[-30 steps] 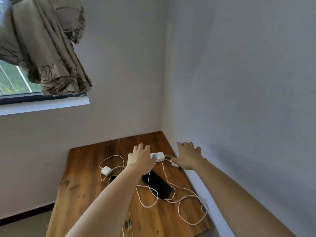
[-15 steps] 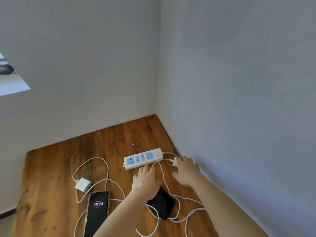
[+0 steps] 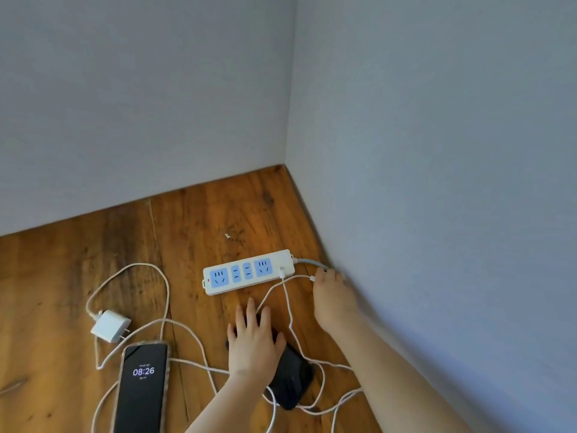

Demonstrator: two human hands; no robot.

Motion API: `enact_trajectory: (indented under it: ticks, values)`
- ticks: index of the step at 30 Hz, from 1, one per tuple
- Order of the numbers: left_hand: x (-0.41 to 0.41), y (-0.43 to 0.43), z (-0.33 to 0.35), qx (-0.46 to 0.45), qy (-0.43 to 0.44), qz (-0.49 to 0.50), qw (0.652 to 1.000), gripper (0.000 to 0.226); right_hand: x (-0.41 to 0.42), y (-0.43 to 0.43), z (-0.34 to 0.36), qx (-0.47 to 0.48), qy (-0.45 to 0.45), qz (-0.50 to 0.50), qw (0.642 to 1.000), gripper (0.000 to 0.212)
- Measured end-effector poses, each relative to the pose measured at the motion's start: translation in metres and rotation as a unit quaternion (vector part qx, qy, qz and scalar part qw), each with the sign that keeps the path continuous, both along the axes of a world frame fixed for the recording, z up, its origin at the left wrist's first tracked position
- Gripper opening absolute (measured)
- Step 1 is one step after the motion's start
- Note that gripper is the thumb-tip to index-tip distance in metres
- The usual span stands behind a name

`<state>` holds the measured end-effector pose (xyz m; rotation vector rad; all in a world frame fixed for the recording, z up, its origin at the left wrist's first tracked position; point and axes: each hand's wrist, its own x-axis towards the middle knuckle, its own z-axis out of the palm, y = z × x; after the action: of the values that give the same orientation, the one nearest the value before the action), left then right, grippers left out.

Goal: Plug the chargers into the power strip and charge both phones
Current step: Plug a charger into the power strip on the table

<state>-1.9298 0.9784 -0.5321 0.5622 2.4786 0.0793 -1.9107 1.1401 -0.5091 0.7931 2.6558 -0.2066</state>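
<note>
A white power strip (image 3: 248, 271) with blue sockets lies on the wooden table (image 3: 193, 220) near the corner; its sockets are all free. A white charger (image 3: 110, 325) lies unplugged at the left, its cable looping over the table. A phone with a lit screen showing 08:26 (image 3: 142, 385) lies at the front left. My left hand (image 3: 253, 342) rests flat, fingers apart, on a dark phone (image 3: 293, 381). My right hand (image 3: 335, 300) is by the wall at the strip's right end, fingers curled on the end of a white cable (image 3: 301, 277).
Grey walls close the table off at the back and on the right. Loose white cables (image 3: 199, 345) cross the front of the table around both phones. The strip's grey cord (image 3: 309, 262) runs toward the right wall.
The view has tilted down, away from the window. My left hand has drawn back from the power strip onto the dark phone. My right hand stays by the strip's right end.
</note>
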Motion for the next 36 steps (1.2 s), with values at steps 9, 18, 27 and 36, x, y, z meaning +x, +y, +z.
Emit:
enact_trajectory:
  ticks: [9,18,27,36]
  values:
    - [0.016,-0.003,0.010,0.030,-0.029,0.075,0.996,0.064,-0.007,-0.001,0.007,-0.143,0.178,-0.101,0.968,0.043]
    - [-0.009,-0.001,0.017,0.056,0.047,-0.029,0.997,0.098,-0.065,-0.025,0.014,-0.392,0.240,-0.165,0.873,0.041]
    - [-0.019,0.017,0.014,-0.016,0.047,-0.037,0.998,0.102,-0.073,-0.008,0.008,-0.312,0.213,-0.162,0.912,0.043]
    - [-0.021,0.017,0.013,-0.038,0.043,-0.045,0.997,0.106,-0.097,0.013,0.022,-0.326,0.078,-0.116,0.935,0.035]
